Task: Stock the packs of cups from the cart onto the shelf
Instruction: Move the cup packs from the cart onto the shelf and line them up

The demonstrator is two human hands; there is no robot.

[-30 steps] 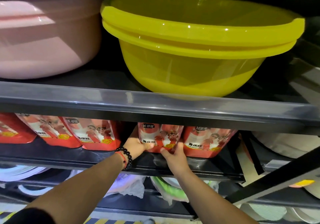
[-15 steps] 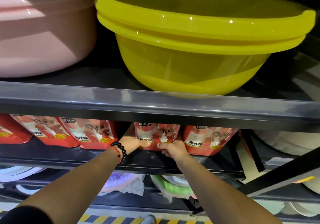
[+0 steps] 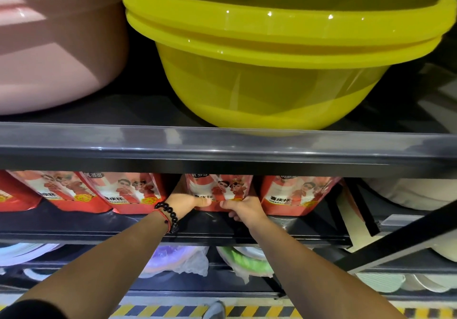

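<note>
Step in hand, as judged: seating one pack in the row on the middle shelf.

Your left hand [image 3: 184,201] grips the left edge of the red printed plastic pack of cups [image 3: 218,190], thumb laid across its lower front; the other fingers go behind the pack and you cannot see them. Your right hand [image 3: 243,211] holds the pack's lower right corner, thumb on the front, fingers curled under the base. Both hands are closed on this one pack.

The pack stands upright on the dark metal middle shelf [image 3: 296,228], its top hidden behind the grey front rail of the upper shelf [image 3: 222,145]. To its left stand two more red packs [image 3: 128,191], with a dark gap between; just to its right stands another red pack [image 3: 294,194], close, contact not resolvable.

Above: a stack of translucent yellow plastic basins [image 3: 272,59] and, to the left, a pink plastic basin [image 3: 54,46]. Below: wrapped plates [image 3: 178,259], partly hidden.

Cart not in view; remaining stock cannot be judged.

Next move calls for: push the pack back until its face lines up with its neighbours, keep the base flat so the soft bag does not tip forward, then release both hands and draw them out without dragging the adjacent packs.
</note>
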